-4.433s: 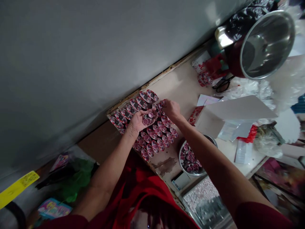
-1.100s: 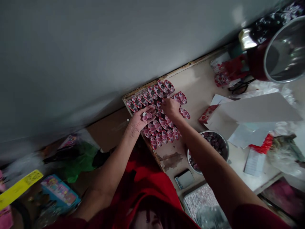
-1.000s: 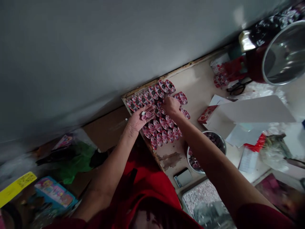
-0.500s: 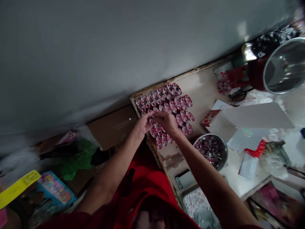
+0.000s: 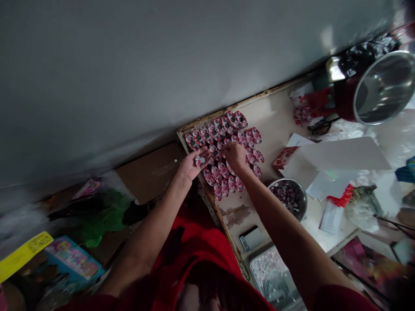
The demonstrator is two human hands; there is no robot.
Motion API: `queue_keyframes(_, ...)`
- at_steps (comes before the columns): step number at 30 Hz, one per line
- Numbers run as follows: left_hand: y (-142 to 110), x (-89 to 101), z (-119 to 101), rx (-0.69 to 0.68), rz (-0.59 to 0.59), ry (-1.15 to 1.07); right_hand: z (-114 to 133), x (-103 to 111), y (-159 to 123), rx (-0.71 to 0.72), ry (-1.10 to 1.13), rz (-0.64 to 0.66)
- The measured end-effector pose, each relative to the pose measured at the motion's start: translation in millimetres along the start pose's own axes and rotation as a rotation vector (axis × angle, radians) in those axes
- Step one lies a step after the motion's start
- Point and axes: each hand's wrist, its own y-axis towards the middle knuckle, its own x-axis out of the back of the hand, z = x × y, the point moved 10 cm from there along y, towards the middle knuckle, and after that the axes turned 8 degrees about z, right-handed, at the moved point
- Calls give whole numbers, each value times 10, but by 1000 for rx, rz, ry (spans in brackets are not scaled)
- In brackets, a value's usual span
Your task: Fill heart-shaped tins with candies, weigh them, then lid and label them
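Palm up, my left hand [image 5: 192, 165] cradles a few small round discs [image 5: 202, 160], pale and dark, with its fingers loosely stretched. It hovers at the left edge of several rows of red-patterned oval pieces [image 5: 223, 169]. My right hand [image 5: 235, 155] is over the middle of these rows, its fingers pinched together at one oval piece in the second row; what they hold is hidden. Ovals in the back row [image 5: 214, 130] carry dark round centres, while those in the front rows show pink ones. A metal bowl [image 5: 306, 199] full of similar small discs stands to the right.
A grey wall [image 5: 162, 65] rises behind the worn table [image 5: 275, 116]. Papers [image 5: 343, 157], scissors [image 5: 320, 127] and a large metal pot [image 5: 356, 101] are at the right. Near the front edge lie a small white-and-dark box [image 5: 251, 239] and a tray [image 5: 254, 265]. Cardboard [image 5: 149, 172] leans at the left.
My hands have parted. The left has drawn back slightly left with its palm opened upward, showing the discs; the right has moved right, down onto the second row of oval pieces.
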Motion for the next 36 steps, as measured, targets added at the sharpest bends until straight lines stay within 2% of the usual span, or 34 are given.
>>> queue_keyframes(5,126,-79,84,30,96,27,-132,-52,298,-156,-104,108)
queue_keyframes(9,182,-96,151,34,147,21,-140,-15,451,-140,-98,143)
queue_keyframes(11,158,-73,151,27,116,19,-74,43,342,-97,-87,114)
queue_keyframes(13,114,-35,153,26,62,21,38,99,105,-22,-24,43)
queue_keyframes(15,74,-13,191,45,30,24,240,85,-197,160,105,-9)
queue_keyframes(18,56,-13,332,102,38,29,548,-100,-623,489,282,51)
queue_keyframes(21,58,21,518,160,35,30,551,-298,-788,540,294,121)
queue_keyframes(24,32,82,664,203,31,23,496,-391,-830,561,232,164)
queue_keyframes(26,-9,137,697,219,29,15,392,-370,-775,489,215,142)
queue_keyframes(30,-106,269,543,175,15,4,67,-206,-502,126,176,-3)
queue_keyframes(33,-157,340,316,111,-4,6,119,-139,-277,52,103,-13)
queue_keyframes(36,-145,300,103,46,20,35,232,-151,-46,11,0,55)
